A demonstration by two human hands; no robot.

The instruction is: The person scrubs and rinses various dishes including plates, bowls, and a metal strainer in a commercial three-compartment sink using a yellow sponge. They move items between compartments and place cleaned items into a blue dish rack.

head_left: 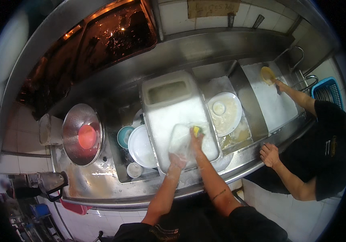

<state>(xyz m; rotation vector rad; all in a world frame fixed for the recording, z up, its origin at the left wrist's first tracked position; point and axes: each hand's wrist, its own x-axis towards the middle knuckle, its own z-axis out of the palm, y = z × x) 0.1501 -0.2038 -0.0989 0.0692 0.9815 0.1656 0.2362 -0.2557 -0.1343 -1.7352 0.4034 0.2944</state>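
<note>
My right hand [196,142] is closed round a yellow-and-green sponge [196,131]. My left hand [178,160] grips the near edge of a whitish, see-through rectangular container [180,135]; foam blurs its exact kind. The sponge is at the container's right side. Both hands are over a large rectangular metal pan [218,150] full of white suds, set across the sink. At the pan's far end rests a pale rectangular tub [148,101]. Suds hide part of my left fingers.
White plates [140,147] and a teal bowl [123,135] sit left of the pan. Farther left is a metal colander [74,121] holding a red bowl [87,136]. On the right, a large plate [235,107] bears a small bowl [219,108]. A co-worker's hand [279,85] holds a yellow bowl [267,74].
</note>
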